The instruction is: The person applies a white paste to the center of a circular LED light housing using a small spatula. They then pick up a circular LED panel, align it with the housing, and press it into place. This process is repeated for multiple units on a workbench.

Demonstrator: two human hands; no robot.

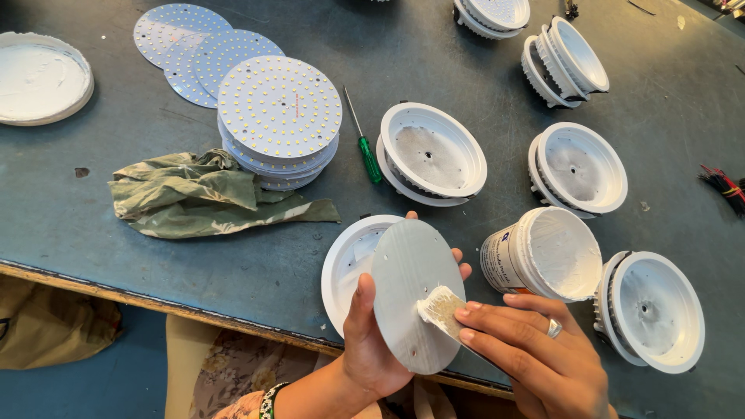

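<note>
Left hand point(369, 345) grips 1 round grey metal disc point(411, 291) by its rim, thumb on the near face, fingertips showing past the far edge; the disc is held tilted above the table's near edge, in front of 1 white lamp housing point(345, 264) that it partly hides. Right hand point(535, 349), ring on 1 finger, pinches a small spreader point(442, 309) loaded with white paste, its tip touching the disc's lower face. Just right of the disc stands 1 open tub of white paste point(543, 254). Count of white housings on the table point(93, 233): 1 behind the disc, 1 at centre point(431, 154), 1 right of centre point(578, 167), 1 at the near right point(652, 310), plus a leaning group at the top right point(566, 60) and 1 at the top edge point(493, 14), cut off; the number in the leaning group is hard to tell. LED boards: 1 stack point(279, 116) of uncertain count, with 2 loose boards point(190, 46) behind it. 1 green-handled screwdriver point(365, 140) lies between the stack and the centre housing. 1 crumpled patterned cloth point(202, 194) lies left of centre, 1 white lid point(40, 77) at the far left, cut by the frame. A bundle of wires point(722, 186) shows at the right edge. Open tabletop lies left of the cloth and along the near edge.
</note>
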